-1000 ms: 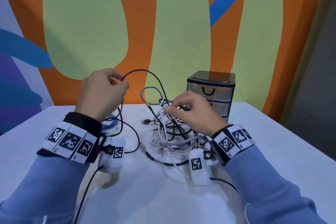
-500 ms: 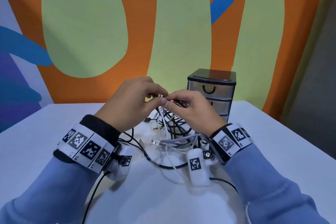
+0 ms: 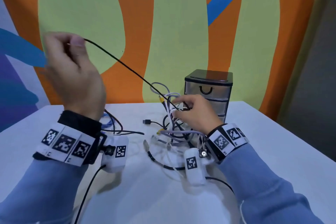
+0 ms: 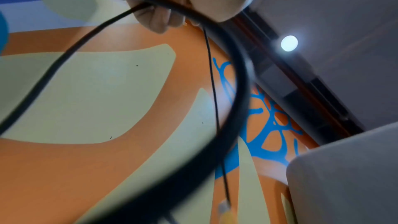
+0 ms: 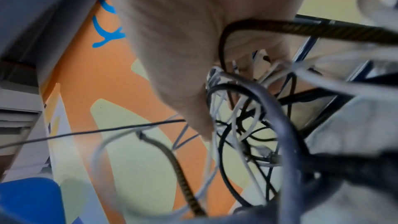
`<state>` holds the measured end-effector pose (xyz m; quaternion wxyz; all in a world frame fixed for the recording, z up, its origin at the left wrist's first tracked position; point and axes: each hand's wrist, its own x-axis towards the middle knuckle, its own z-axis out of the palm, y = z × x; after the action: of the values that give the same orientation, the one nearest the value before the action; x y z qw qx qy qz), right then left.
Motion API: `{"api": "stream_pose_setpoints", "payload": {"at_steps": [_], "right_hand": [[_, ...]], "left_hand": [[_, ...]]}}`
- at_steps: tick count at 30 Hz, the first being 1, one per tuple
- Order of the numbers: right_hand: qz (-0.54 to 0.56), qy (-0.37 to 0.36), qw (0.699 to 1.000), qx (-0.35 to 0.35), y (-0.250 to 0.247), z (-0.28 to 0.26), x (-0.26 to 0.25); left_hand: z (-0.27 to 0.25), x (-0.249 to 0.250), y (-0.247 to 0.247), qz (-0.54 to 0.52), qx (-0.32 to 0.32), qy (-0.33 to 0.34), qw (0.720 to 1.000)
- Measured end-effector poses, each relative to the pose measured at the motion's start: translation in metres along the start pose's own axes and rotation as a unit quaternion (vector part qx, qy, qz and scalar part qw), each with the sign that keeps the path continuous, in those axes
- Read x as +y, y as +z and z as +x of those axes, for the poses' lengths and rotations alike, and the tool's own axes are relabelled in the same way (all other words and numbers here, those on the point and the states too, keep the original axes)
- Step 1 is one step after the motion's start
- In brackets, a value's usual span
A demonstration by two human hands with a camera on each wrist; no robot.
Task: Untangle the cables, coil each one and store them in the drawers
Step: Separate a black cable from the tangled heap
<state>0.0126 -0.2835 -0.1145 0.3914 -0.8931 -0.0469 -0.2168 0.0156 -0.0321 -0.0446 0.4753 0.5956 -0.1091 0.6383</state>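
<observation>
Left hand point(image 3: 72, 71) is up high over the left side of the bench point(image 3: 272, 151), fingers curled tight, pinching a thin black cable point(image 3: 127, 66) that runs in a straight taut line down and to the right into the tangle of cables point(image 3: 174, 129). From the left wrist view the curled fingers point(image 4: 159, 18) clamp that thin cable, and a thicker black loop sweeps close across the lens, blurred.

Right hand point(image 3: 194, 112) is low, sitting on top of the tangle, fingers bent down into it and gripping white and black strands; exactly which strands, I cannot tell. The right wrist view is crowded: white, black, grey and braided cables criss-cross right under the palm.

Around the pile: a black USB plug point(image 3: 147, 121) lies on the bench just left of the tangle, a blue cable point(image 3: 107, 123) peeks out behind the left wrist, and a yellow connector point(image 3: 161, 98) stands up in the knot. The small drawer unit point(image 3: 208, 92) stands just behind the right hand, its visible drawers pushed in.
</observation>
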Motion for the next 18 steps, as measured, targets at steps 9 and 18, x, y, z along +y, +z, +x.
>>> {"api": "stream_pose_setpoints", "payload": {"at_steps": [9,18], "right_hand": [[0.053,-0.052,0.997,0.020,0.005,0.004,0.005],[0.110,-0.129,0.985,-0.032,0.006,-0.002,-0.007]], "left_hand": [[-0.003,-0.027,0.000,0.125,-0.255,-0.083,0.955],[-0.041,0.007,0.014,0.058,-0.554,0.076,0.827]]}}
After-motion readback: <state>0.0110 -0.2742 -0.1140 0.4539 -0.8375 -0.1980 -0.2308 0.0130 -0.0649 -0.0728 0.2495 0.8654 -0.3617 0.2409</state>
